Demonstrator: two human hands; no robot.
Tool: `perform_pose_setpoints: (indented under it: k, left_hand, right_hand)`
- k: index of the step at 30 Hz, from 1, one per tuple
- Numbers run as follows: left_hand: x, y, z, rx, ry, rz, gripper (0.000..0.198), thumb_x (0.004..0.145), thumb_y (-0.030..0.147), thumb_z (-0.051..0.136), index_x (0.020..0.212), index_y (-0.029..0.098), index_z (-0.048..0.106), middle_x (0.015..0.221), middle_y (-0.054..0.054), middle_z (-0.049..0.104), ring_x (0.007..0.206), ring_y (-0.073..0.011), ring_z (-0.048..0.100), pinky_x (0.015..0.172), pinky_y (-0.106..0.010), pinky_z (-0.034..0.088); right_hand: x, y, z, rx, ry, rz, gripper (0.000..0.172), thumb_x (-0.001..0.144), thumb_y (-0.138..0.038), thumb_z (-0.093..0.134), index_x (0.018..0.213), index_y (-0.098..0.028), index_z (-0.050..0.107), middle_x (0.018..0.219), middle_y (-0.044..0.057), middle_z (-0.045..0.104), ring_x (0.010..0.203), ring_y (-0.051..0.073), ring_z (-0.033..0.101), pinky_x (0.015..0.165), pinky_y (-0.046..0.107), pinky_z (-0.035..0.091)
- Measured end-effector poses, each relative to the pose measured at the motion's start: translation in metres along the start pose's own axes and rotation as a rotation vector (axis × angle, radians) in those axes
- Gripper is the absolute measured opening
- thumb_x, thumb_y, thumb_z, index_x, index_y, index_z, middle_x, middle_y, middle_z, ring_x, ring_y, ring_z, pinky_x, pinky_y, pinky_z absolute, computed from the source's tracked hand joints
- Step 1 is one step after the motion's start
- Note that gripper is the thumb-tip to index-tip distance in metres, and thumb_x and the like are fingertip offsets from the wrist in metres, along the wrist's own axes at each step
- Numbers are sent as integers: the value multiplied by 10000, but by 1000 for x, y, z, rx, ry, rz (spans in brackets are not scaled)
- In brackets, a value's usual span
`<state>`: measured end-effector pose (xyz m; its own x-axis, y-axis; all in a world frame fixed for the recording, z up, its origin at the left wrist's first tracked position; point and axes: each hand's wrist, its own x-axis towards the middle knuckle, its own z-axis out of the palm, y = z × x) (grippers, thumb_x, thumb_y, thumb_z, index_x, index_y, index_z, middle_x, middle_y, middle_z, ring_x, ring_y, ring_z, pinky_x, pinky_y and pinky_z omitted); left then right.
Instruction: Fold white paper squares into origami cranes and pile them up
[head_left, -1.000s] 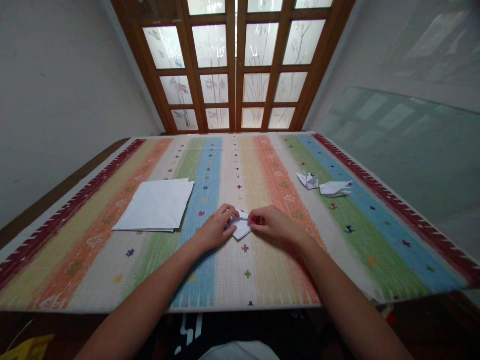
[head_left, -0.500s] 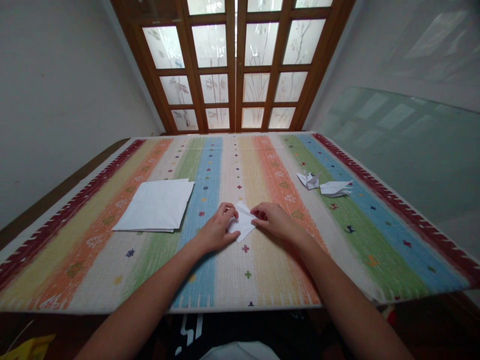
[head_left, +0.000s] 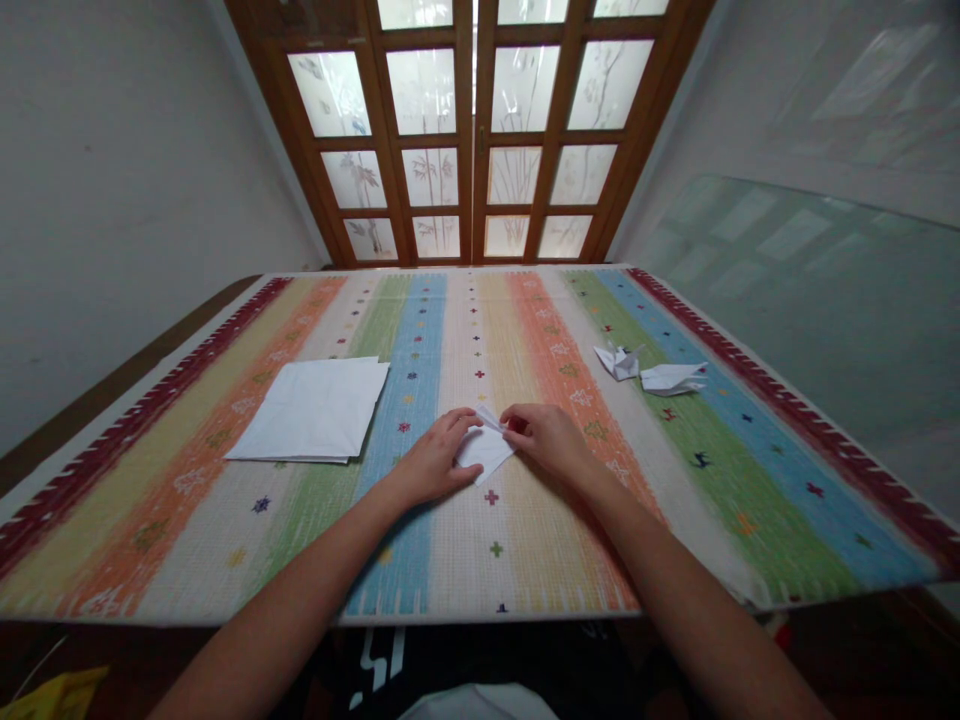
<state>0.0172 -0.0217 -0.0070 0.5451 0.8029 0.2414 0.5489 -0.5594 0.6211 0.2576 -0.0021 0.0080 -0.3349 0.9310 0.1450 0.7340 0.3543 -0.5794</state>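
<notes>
From where I stand, a small folded white paper (head_left: 481,455) lies on the striped cloth (head_left: 466,560), around the middle of the table's width and toward the near side, between the person's two hands. The left hand (head_left: 441,458) rests over its left side, thumb and fingers spread apart rather than clenched, the thumb at the near edge. The right hand (head_left: 551,442) has its thumb and fingertips pinched together on the paper's right side, beside a narrow flap pointing to the far side. Off to the left sits a stack of white sheets (head_left: 311,410), its edges slightly out of line. On the right, farther away than the hands, a folded paper figure (head_left: 619,362) stands just beside a second paper figure (head_left: 670,379). Wooden doors (head_left: 481,100) with patterned panes close off the far end.
</notes>
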Motion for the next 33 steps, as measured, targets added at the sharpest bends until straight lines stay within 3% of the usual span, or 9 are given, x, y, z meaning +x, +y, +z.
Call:
perform_pose_setpoints:
  k: [10, 20, 23, 25, 28, 30, 33]
  left_hand:
    - [1, -1, 0, 10, -17, -6, 606, 828, 204, 751, 1404, 231, 565, 1527, -162, 541, 1431, -341, 537, 1232, -568, 437]
    - [2, -2, 1, 27, -7, 32, 704, 822, 251, 792, 1470, 230, 517, 1512, -164, 550, 1422, -358, 531, 1230, -572, 431]
    - [1, -4, 2, 22, -6, 20, 753, 825, 287, 800, 1506, 223, 483, 1542, -173, 516, 1449, -360, 508, 1238, -575, 422]
    - [1, -5, 3, 24, -4, 0, 787, 828, 314, 802, 1529, 221, 457, 1568, -177, 487, 1473, -363, 484, 1247, -583, 408]
    - [1, -6, 3, 28, 10, -27, 807, 831, 342, 802, 1542, 213, 442, 1581, -184, 473, 1492, -366, 463, 1262, -599, 383]
    - [1, -8, 3, 24, 24, -41, 799, 833, 357, 802, 1534, 206, 452, 1576, -190, 483, 1493, -370, 462, 1267, -607, 373]
    - [2, -10, 0, 6, 32, -72, 790, 834, 382, 808, 1521, 193, 467, 1562, -195, 507, 1478, -375, 479, 1258, -609, 384]
  right_hand:
    - [1, -5, 1, 22, 66, -71, 132, 875, -109, 696, 943, -200, 764, 857, 55, 755, 767, 187, 666, 723, 295, 450]
    - [4, -3, 8, 368, 142, -34, 68, 856, -191, 658, 900, -198, 710, 768, 26, 692, 700, 170, 640, 693, 299, 493]
    - [7, -2, 12, 610, 158, 95, 196, 845, -343, 720, 984, -207, 694, 814, 29, 691, 711, 177, 647, 673, 302, 515]
    - [8, -1, 14, 796, 117, 191, 323, 824, -475, 759, 993, -209, 684, 840, 35, 688, 728, 182, 653, 661, 302, 526]
    - [8, -1, 14, 938, -45, 242, 423, 788, -584, 784, 923, -194, 694, 835, 44, 681, 735, 180, 640, 667, 304, 521]
    - [7, 0, 13, 878, -142, 222, 410, 774, -568, 799, 866, -180, 706, 800, 46, 674, 699, 172, 611, 644, 298, 486]
    - [5, 2, 14, 648, -180, 195, 329, 805, -484, 774, 751, -168, 699, 697, 36, 635, 633, 159, 540, 585, 288, 395]
